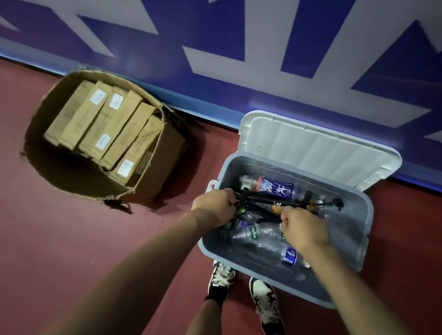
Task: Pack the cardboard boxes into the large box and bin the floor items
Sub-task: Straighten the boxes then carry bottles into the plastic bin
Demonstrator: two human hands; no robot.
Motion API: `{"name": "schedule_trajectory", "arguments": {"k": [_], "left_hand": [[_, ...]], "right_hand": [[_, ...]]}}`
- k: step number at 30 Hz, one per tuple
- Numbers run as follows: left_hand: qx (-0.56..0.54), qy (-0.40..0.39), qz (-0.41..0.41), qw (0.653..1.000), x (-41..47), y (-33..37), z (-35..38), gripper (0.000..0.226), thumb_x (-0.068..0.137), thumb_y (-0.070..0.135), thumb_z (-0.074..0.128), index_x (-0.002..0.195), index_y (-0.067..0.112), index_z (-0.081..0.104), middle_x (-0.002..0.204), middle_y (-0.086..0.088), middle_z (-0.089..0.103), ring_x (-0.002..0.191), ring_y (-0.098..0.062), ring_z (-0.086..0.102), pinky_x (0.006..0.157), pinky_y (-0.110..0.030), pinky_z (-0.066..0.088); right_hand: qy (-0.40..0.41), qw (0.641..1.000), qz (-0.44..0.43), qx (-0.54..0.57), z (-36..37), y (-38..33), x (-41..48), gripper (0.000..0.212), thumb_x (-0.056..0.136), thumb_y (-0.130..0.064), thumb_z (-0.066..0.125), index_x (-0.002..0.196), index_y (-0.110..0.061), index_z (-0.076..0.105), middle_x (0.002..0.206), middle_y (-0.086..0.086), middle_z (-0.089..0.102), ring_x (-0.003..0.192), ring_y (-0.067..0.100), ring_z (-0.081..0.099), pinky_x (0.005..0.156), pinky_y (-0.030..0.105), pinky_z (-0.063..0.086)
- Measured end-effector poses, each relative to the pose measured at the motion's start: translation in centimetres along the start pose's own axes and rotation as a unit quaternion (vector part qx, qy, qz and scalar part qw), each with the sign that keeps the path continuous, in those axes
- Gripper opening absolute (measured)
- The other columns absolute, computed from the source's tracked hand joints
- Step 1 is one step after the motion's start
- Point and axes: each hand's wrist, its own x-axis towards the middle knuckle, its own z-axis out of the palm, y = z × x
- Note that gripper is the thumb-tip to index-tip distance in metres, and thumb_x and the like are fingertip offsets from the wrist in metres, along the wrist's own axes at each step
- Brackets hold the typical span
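Note:
A grey plastic bin (355,237) stands open on the floor, its white lid (318,148) tipped back against the wall. Inside lie several crushed clear bottles (261,239) and a blue-labelled bottle (275,187). My left hand (214,203) grips one end of a black pump-like tool (268,200) over the bin. My right hand (304,226) has curled fingers on the tool's middle part. To the left, the large torn cardboard box (165,161) holds several small cardboard boxes (103,126) packed side by side.
The floor is dark red carpet (55,231). A blue and white patterned wall (228,44) runs behind the box and bin. My two feet in black and white shoes (241,291) stand just in front of the bin.

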Motion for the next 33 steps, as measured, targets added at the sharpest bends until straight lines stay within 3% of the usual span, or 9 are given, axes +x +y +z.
{"name": "schedule_trajectory", "arguments": {"k": [6,10,14,22,26,33], "left_hand": [[-0.012,0.051,0.014,0.999,-6.1,-0.4,-2.4,0.028,0.089,0.024,0.045,0.113,0.022,0.06,0.121,-0.005,0.06,0.11,-0.028,0.057,0.086,-0.03,0.044],[-0.027,0.074,0.003,0.997,-9.8,-0.9,-3.0,0.024,0.088,0.025,0.047,0.109,0.021,0.059,0.115,-0.005,0.063,0.105,-0.027,0.058,0.081,-0.03,0.044],[-0.044,0.095,-0.004,0.994,-13.8,-1.2,-2.9,0.022,0.088,0.026,0.046,0.104,0.02,0.061,0.109,-0.004,0.064,0.101,-0.027,0.059,0.075,-0.027,0.042],[-0.058,0.113,0.0,0.992,-21.9,-1.5,-4.5,0.029,0.086,0.027,0.05,0.111,0.018,0.062,0.112,-0.004,0.064,0.102,-0.024,0.059,0.084,-0.033,0.05],[-0.062,0.146,-0.002,0.987,-25.4,-1.9,-5.9,0.027,0.088,0.029,0.048,0.111,0.019,0.06,0.11,-0.003,0.064,0.099,-0.024,0.059,0.081,-0.034,0.049],[-0.027,0.191,-0.024,0.981,-30.4,-3.9,-8.0,0.022,0.088,0.026,0.045,0.103,0.022,0.06,0.1,-0.001,0.062,0.095,-0.022,0.059,0.069,-0.029,0.043]], "right_hand": [[-0.008,0.996,-0.084,-0.011,-4.5,-2.7,-4.1,0.013,0.095,-0.02,0.043,0.089,-0.021,0.055,0.092,0.002,0.066,0.086,0.026,0.064,0.069,0.03,0.047],[-0.017,0.991,-0.117,-0.054,-7.5,-4.4,-7.0,0.021,0.096,-0.021,0.04,0.104,-0.02,0.059,0.102,0.003,0.067,0.094,0.027,0.063,0.076,0.033,0.048],[-0.012,0.986,-0.148,-0.078,-10.1,-5.8,-9.8,0.022,0.095,-0.02,0.04,0.102,-0.02,0.061,0.103,0.005,0.067,0.095,0.028,0.062,0.079,0.037,0.051],[-0.013,0.968,-0.216,-0.127,-15.1,-8.3,-15.7,0.021,0.093,-0.023,0.044,0.104,-0.022,0.062,0.108,0.003,0.063,0.101,0.027,0.059,0.076,0.033,0.042],[-0.029,0.963,-0.237,-0.129,-17.3,-9.7,-17.8,0.02,0.09,-0.023,0.045,0.101,-0.023,0.062,0.107,0.0,0.063,0.098,0.023,0.059,0.074,0.03,0.042],[-0.049,0.94,-0.297,-0.161,-19.9,-13.9,-21.0,0.021,0.092,-0.024,0.047,0.107,-0.022,0.062,0.115,-0.002,0.061,0.104,0.021,0.058,0.082,0.032,0.047]]}}
